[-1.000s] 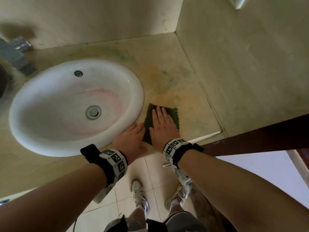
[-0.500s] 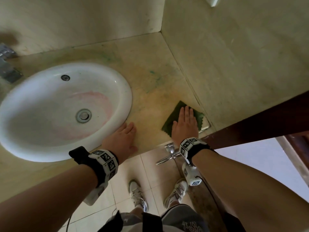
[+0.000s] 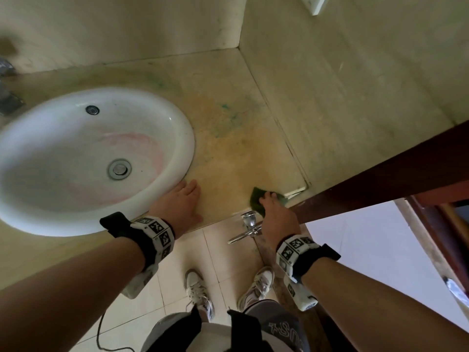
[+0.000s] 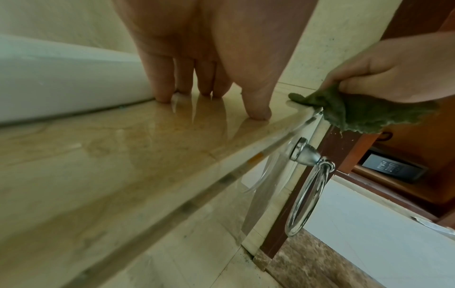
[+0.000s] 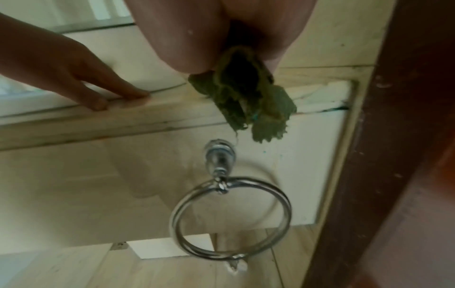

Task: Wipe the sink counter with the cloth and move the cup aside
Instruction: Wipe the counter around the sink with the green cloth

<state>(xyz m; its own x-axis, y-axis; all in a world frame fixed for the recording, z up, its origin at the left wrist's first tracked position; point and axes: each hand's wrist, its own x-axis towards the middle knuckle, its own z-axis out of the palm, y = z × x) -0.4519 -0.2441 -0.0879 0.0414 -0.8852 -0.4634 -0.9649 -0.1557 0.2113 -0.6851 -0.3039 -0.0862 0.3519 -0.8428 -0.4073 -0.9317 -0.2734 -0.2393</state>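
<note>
My right hand (image 3: 272, 207) grips the green cloth (image 3: 256, 198) at the front right corner of the beige stone counter (image 3: 238, 148). The cloth is bunched in the fingers and hangs over the counter's front edge (image 4: 364, 115) (image 5: 248, 93). My left hand (image 3: 182, 199) lies flat on the counter with straight fingers (image 4: 162, 85), just right of the white sink basin (image 3: 83, 161) and touching its rim. No cup shows in any view.
A chrome towel ring (image 5: 231, 216) hangs on the counter's front face right below the cloth. A tiled side wall (image 3: 355, 85) and a dark wooden door frame (image 3: 396, 174) close off the right side. A faucet base (image 3: 7, 102) stands at far left.
My right hand slid the cloth from beside the basin to the front right corner, then gathered it from flat under the palm into a grip over the edge. The left hand stayed put.
</note>
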